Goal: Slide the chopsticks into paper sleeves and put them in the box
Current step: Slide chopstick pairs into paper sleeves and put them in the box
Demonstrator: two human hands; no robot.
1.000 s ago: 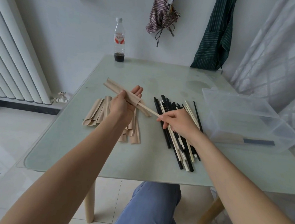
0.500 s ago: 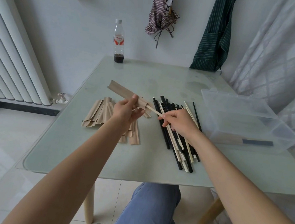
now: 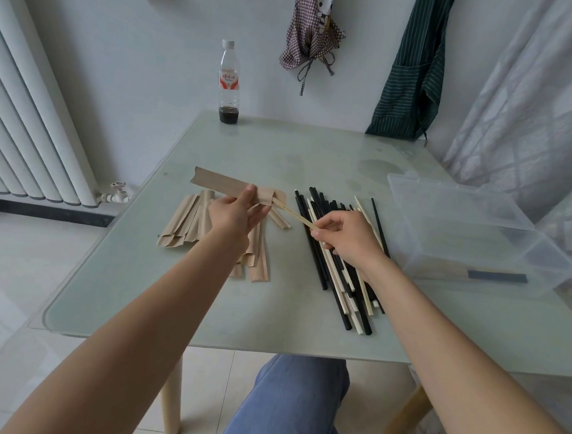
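Both bare forearms reach forward, left hand (image 3: 235,213) raised, thumb and fingers pinching; right hand (image 3: 348,233) lower, fingers curled, pinching

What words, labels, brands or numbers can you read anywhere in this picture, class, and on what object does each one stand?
Bottle label: red and white with printed characters, too blurred to read.
Light chopsticks in the right hand: faint marks along the wood, too small to read.
Checked cloth on the wall: a cartoon cat picture, no words.
Nothing else carries text.

The glass table (image 3: 270,311) carries paper sleeves (image 3: 188,223), chopsticks (image 3: 341,282), box (image 3: 474,238) and bottle (image 3: 229,85).
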